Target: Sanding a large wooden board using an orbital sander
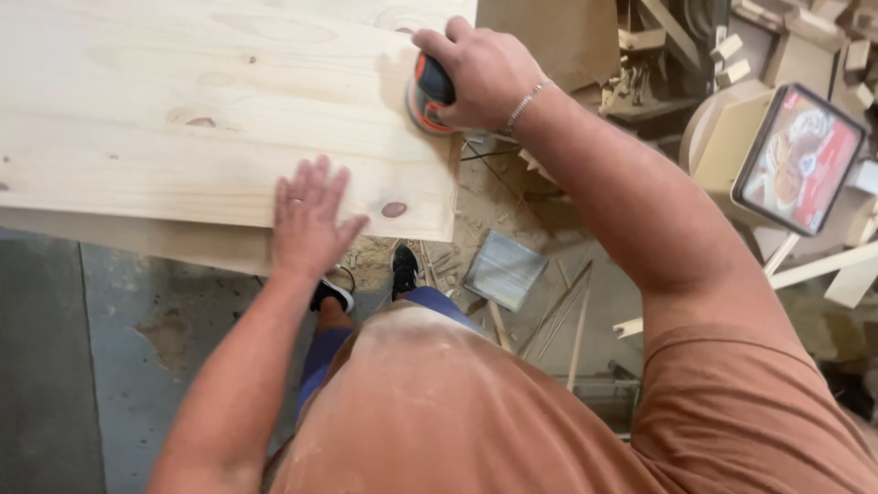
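Sawdust and offcuts cover the workshop floor (512,206) below us, with a grey metal plate (505,269) lying among thin wooden strips and, at about two o'clock, a red-framed picture panel (799,157) leaning among stacked wood scraps. From the head camera we look down on a pale pine board (210,110) that fills the view from nine to twelve o'clock, its near right corner marked by a dark knot. Our right hand (480,69), at twelve o'clock, is closed over the top of a small black and orange sander (430,96), whose pad sits on the board close to its right edge. Our left hand (309,218) lies flat and open on the board near its front edge, at about ten o'clock from our chest, fingers spread, holding nothing. To sand well here, we judge that the pad should stay level on the wood rather than tipping over the edge, with light, even pressure and travel along the grain, while the flat palm keeps the board from shifting. Our shoes (370,279) show beneath the board's edge.
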